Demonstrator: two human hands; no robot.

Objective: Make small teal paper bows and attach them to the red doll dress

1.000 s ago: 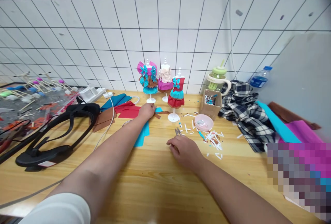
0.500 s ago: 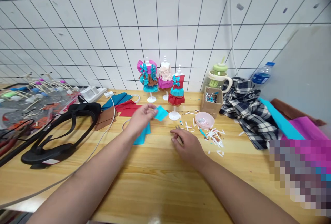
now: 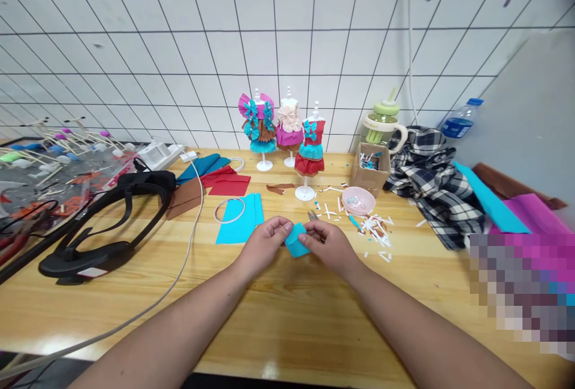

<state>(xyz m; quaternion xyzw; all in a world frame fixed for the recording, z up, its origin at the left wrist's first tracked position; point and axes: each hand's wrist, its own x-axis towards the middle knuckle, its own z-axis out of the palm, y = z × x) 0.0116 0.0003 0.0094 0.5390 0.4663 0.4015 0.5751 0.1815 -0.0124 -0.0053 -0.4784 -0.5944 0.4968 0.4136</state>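
Observation:
A small square of bright blue crepe paper is held above the table between my two hands. My left hand pinches its left edge between thumb and fingertips. My right hand grips the right edge with its thumb on top. Grey pointed tips, apparently of small scissors, stick out beyond my right fingers; their handles are hidden. Left of my hands lies a larger blue crepe paper sheet with a thin ring on it. Just beyond stands a mini dress form in a red and blue paper dress.
Two more dressed forms stand behind. To the right are a pink bowl, white paper scraps, a cardboard box, a cup and plaid cloth. A black headset and cable lie left.
My left hand has brought the small blue square right and nearer to me. My right hand now grips it too. The ring and larger blue sheet are now uncovered.

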